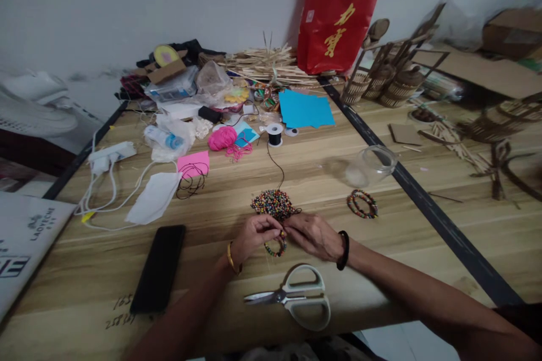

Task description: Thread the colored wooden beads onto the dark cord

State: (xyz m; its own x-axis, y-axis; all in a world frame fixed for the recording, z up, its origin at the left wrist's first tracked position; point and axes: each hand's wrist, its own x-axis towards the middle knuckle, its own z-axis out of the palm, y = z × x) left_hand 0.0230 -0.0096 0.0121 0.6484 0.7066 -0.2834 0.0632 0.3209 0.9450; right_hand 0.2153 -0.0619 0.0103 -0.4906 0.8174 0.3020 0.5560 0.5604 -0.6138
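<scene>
Wooden table (237, 180), loose beads (273, 203), scissors (279, 296), phone (158, 271)

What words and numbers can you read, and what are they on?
"LAOYECHE": white packaging; other marks there are cut off or blurred.
"力", "寶": red bag; the top gold character is unclear.
"165", "258": handwritten on the table; digits after 258 are unclear.
Sticker on the bag: too small to read.

Scissors (280, 296) lie before the bead pile (273, 203), phone (158, 268) leftward, jar (370, 166) rightward behind.
</scene>
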